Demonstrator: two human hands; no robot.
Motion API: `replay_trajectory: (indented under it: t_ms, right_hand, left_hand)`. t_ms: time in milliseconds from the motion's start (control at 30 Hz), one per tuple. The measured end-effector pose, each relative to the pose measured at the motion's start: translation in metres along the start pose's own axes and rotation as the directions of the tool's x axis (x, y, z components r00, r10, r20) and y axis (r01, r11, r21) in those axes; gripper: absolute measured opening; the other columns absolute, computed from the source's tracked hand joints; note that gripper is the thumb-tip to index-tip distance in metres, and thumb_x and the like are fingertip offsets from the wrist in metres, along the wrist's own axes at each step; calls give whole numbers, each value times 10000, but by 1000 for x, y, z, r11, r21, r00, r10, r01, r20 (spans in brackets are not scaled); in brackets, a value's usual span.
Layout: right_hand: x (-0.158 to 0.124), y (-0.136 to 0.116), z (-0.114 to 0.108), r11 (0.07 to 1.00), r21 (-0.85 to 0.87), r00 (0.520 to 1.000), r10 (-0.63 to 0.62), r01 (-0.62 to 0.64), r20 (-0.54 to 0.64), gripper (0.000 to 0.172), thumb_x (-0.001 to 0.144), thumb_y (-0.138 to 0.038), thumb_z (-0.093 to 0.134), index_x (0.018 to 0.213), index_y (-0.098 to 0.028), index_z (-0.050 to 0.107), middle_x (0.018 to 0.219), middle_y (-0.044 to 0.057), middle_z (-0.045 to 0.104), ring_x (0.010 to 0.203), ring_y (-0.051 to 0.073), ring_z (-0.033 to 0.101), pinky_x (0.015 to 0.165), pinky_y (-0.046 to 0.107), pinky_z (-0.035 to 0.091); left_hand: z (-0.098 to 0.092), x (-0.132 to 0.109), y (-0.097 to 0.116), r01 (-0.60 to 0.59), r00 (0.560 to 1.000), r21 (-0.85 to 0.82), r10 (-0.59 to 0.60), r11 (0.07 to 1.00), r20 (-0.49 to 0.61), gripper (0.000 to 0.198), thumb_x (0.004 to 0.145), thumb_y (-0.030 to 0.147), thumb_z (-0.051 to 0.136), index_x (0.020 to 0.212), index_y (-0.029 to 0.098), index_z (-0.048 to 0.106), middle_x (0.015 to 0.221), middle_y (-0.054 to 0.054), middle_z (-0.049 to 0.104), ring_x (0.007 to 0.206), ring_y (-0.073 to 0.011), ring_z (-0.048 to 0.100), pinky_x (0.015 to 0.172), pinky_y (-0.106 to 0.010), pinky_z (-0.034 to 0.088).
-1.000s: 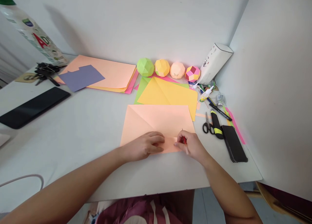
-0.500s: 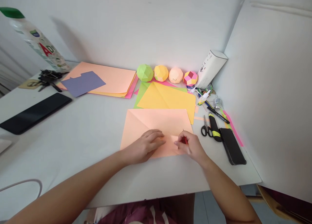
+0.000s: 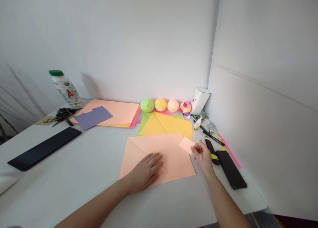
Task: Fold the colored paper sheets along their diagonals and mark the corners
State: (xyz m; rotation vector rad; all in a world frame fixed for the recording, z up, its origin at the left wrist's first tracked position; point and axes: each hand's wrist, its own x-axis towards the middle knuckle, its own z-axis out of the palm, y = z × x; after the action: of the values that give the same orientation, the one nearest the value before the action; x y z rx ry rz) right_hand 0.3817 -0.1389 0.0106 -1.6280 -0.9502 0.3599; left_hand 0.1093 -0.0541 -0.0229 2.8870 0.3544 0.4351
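Observation:
My left hand (image 3: 148, 171) lies flat with fingers stretched on a large peach sheet of paper (image 3: 171, 168), which has a diagonal crease at its upper left. Between the thumb and fingers of my right hand (image 3: 203, 155) is a small pale peach piece of paper (image 3: 186, 144), held over the sheet's right edge. A thin red pencil-like tool (image 3: 201, 151) is also tucked in that hand; its exact kind is unclear. Beyond the sheet lie a yellow paper (image 3: 171, 124) and a green one (image 3: 143, 123), partly covered.
Faceted paper balls (image 3: 173, 105) line the wall. A cutter (image 3: 212, 151), phone (image 3: 231, 169), pens (image 3: 213, 137) and glue bottle (image 3: 197, 123) lie at right. Left are stacked papers (image 3: 119, 111), a purple sheet (image 3: 95, 117), keys (image 3: 64, 114), a dark flat device (image 3: 46, 148) and a bottle (image 3: 67, 90).
My right hand has lifted the small paper piece off the peach sheet and moved right and away. My left hand stays on the sheet. The view has tilted upward.

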Motion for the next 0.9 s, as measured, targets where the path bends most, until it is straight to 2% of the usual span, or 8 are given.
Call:
replay_trajectory:
  t_ms: [133,367,533,633,767,833,900]
  right_hand:
    - [6,6,-4,999,32,997,40,-38,-70,360,704,-518,675,747,-205,503,517,-66,503,380,106,478,385,234,399]
    - [19,20,-16,993,53,969,117,-109,-215,445,686,-551,669,871,-199,471,611,-22,603,472,164,619,478,288,521]
    - [18,23,-13,989,7,961,148,-150,-232,447,661,-516,665,934,-195,514,649,-35,579,429,131,535,394,258,441]
    - [17,22,-11,984,-14,965,170,-176,-201,502,685,-457,632,1078,-166,521,665,-25,598,425,132,519,382,255,419]
    - [18,21,-11,978,-24,963,202,-209,-180,751,707,-394,589,1351,-104,335,731,4,661,407,135,512,375,257,405]
    - [18,20,-12,977,-18,963,207,-213,-175,821,711,-376,576,1410,-108,238,787,20,678,413,136,522,372,254,403]
    - [17,20,-11,978,-9,965,202,-207,-168,836,710,-366,574,1424,-132,209,857,37,683,431,135,538,373,251,409]
  left_hand:
    - [-2,1,1,-3,1000,29,3,1000,9,397,927,237,434,1313,166,493,1430,-139,450,1334,-288,399,1098,-494,354]
    - [-6,3,5,-5,1000,41,4,999,24,401,909,216,443,1297,141,510,1425,-162,450,1318,-318,416,1071,-523,379]
    - [-4,3,5,3,1000,37,-4,999,25,411,898,211,460,1299,135,510,1426,-171,445,1322,-323,412,1083,-521,364]
    - [-2,3,4,8,1000,35,-8,999,17,412,902,220,454,1306,154,502,1433,-158,441,1327,-316,406,1085,-522,360]
    - [-1,2,4,8,1000,37,-8,999,16,425,902,222,457,1322,166,487,1439,-148,436,1332,-312,399,1086,-516,362]
    - [-1,2,3,7,1000,39,-8,999,18,426,896,217,463,1318,162,491,1439,-150,436,1332,-314,399,1087,-516,360]
    - [-1,2,3,6,1000,40,-7,999,18,425,893,215,465,1313,161,495,1439,-150,435,1332,-315,399,1090,-516,355]
